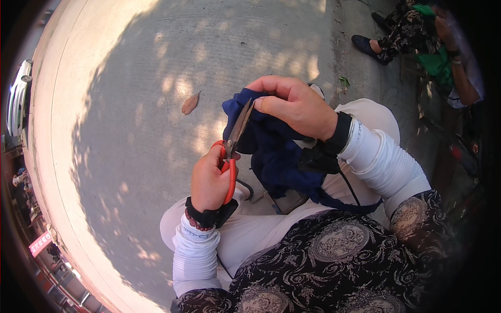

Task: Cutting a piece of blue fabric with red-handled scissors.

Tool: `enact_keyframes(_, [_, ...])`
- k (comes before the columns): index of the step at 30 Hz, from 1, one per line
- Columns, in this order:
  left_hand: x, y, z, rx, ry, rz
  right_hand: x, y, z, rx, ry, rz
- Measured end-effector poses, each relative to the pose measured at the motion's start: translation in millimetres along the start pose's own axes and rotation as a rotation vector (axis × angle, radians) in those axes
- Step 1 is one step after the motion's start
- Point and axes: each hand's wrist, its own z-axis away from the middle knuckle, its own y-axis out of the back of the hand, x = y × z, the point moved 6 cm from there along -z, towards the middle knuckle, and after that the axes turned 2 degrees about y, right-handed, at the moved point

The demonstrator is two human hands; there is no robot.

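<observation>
A pair of red-handled scissors meets a piece of dark blue cloth at the centre of the frame, the grey blades angled up and to the right, their tips lying against the cloth's upper edge. The left hand works the scissors from below, its grip closed around the red handle loops. The right hand comes in from the upper right, its grip pinching the top of the blue cloth just beside the blade tips, thumb and fingers pressed together on the fold. The rest of the cloth hangs down over the person's lap, which is covered in pale trousers.

Both forearms wear white sleeves with black straps at the wrists; a beaded bracelet circles the left wrist. A dark patterned garment fills the lower right of the frame. A thin black cable runs down from the right wrist strap.

Beyond the hands, a sunlit concrete floor dappled with leaf shadow fills the upper left, a dry brown leaf lying on it, well apart from the hands. In the upper right corner another person sits holding green cloth.
</observation>
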Motion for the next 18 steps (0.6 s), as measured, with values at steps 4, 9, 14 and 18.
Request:
enact_keyframes(4, [-2.0,0.3,1.5,0.045,0.027,0.177,2.4,0.3,-0.1,-0.008,-0.024,-0.068])
enact_keyframes(9, [-1.3,-0.1,0.2,0.014,0.007,0.045,0.6,0.3,0.7,-0.019,-0.052,-0.115])
enact_keyframes(14, [-2.1,-0.8,-1.0,0.027,0.003,-0.014,5.5,1.6,-0.2,-0.026,-0.049,-0.112])
enact_keyframes(18, [-3.4,0.3,-3.0,0.028,0.005,-0.073,3.8,1.8,-1.2,-0.016,-0.046,-0.093])
